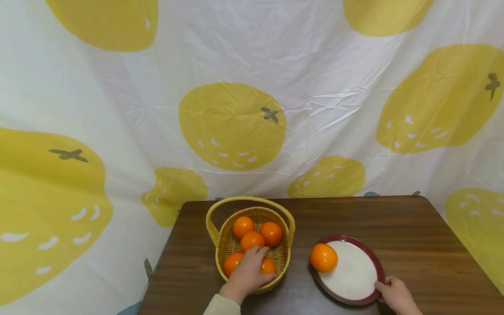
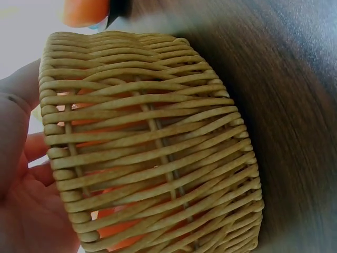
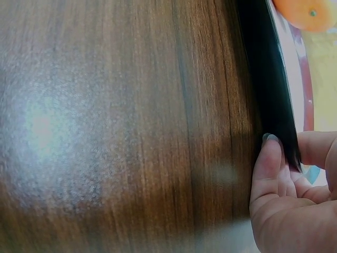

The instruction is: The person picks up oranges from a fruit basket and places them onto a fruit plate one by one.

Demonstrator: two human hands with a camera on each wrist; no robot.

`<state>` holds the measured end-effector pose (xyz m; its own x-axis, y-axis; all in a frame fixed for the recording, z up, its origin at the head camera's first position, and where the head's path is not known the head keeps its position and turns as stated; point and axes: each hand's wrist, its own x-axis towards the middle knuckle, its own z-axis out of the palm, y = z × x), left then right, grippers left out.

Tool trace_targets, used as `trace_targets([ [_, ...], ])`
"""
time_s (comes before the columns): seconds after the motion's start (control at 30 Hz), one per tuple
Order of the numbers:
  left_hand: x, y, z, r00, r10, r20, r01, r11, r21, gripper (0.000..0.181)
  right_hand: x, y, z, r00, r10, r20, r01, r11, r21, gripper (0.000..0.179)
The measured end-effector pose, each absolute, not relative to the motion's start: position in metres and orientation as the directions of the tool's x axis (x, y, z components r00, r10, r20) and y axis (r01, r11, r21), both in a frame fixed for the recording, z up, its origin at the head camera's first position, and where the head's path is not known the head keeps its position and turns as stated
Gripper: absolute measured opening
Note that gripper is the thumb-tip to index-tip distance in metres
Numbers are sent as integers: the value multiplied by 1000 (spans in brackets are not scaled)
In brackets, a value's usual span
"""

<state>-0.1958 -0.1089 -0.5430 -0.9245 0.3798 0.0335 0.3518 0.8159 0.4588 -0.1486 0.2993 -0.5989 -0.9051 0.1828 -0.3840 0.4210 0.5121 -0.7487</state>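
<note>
A wicker basket (image 1: pixel 257 213) with a tall handle holds several oranges (image 1: pixel 243 227). My left hand (image 1: pixel 248 271) reaches in over its front rim, with thumb and fingers around the orange (image 1: pixel 268 265) at the front right. In the left wrist view the woven wall (image 2: pixel 147 137) hides most of that grasp. On the right, a white plate (image 1: pixel 354 271) with a dark red rim carries one orange (image 1: pixel 323 257) at its left edge. My right hand (image 1: pixel 395 294) pinches the plate's right rim, thumb above and fingers beneath, as the right wrist view shows.
Basket and plate are side by side on a dark wooden table (image 1: pixel 425 245), with a gap between them. Behind the table hangs a white cloth (image 1: pixel 315 65) printed with yellow fruit, and it reaches down along both sides.
</note>
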Motion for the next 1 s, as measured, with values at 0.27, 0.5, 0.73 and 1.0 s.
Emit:
trace_targets([
  [0.27, -194, -110, -538, -926, 377, -8, 331, 823, 461, 67, -152, 303, -606, -901, 181, -395, 430, 511, -745, 22],
  [0.5, -195, -115, -534, -922, 384, -55, 310, 815, 489, 67, -155, 304, -608, -895, 182, -407, 439, 510, -740, 24],
  [0.73, -201, -117, -531, -899, 424, -109, 325, 813, 483, 64, -154, 304, -604, -899, 183, -397, 431, 522, -736, 26],
  [1.0, -204, -119, -532, -888, 439, -138, 331, 817, 472, 67, -157, 305, -606, -897, 185, -402, 437, 511, -740, 28],
])
